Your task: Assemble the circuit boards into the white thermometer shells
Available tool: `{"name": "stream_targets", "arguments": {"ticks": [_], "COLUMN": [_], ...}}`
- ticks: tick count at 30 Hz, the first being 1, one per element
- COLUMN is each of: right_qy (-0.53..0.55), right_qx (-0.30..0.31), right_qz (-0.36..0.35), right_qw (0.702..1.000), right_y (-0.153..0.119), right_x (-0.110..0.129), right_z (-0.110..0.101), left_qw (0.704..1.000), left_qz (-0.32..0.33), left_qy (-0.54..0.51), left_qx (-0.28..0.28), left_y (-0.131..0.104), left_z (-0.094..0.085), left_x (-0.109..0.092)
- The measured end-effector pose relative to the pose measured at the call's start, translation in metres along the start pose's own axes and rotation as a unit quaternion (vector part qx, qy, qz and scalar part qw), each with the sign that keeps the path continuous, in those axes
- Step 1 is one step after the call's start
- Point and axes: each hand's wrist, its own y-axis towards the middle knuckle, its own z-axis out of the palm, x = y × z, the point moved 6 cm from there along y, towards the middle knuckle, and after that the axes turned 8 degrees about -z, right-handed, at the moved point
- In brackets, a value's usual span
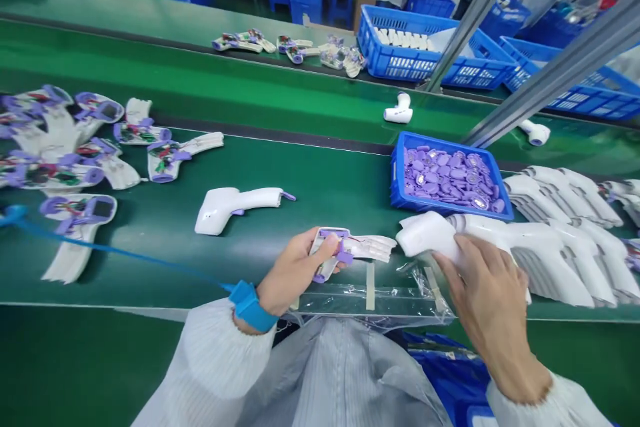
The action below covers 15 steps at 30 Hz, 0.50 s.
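Thermometer half-shell (350,250), open with wiring showing, lies lengthwise pointing right from the left hand (293,273), which pinches its purple-trimmed head. Right hand (487,297) grasps a smooth white shell cover (430,237) beside it.

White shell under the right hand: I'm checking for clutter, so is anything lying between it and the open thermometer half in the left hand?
Nothing visible does. The white plastic shell under the right hand nearly meets the open thermometer half in the left hand.

Left hand (295,273) fingers curled, gripping; right hand (487,293) palm down, grasping
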Motion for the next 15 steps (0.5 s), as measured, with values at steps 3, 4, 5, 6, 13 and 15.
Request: {"name": "stream_targets", "arguments": {"ticks": [3,4,5,6,13,15], "right_qy": [0.053,0.069,0.082,0.092,0.117,0.137], "right_qx": [-0.035,-0.037,-0.034,-0.031,-0.034,-0.018], "right_qz": [-0.093,-0.118,-0.138,-0.152,-0.192,-0.198], "right_qw": [0.994,0.99,0.986,0.984,0.974,0.97], "right_y": [0.005,0.008,0.012,0.015,0.022,0.024], "right_x": [0.042,0.057,0.07,0.081,0.101,0.099], "right_z": [-0.03,-0.035,-0.038,-0.038,-0.031,-0.028], "left_qw": [1.0,1.0,1.0,0.999,0.994,0.992], "left_qz": [0.004,0.006,0.009,0.014,0.052,0.071], "left_qy": [0.003,0.005,0.004,0.003,0.029,0.024], "left_qx": [0.002,0.003,0.012,0.028,0.09,0.1], "left_y": [0.003,0.004,0.005,0.005,0.003,0.002], "left_z": [0.002,0.003,0.004,0.007,0.009,0.009], "left_x": [0.005,0.007,0.008,0.008,0.002,-0.001]}}
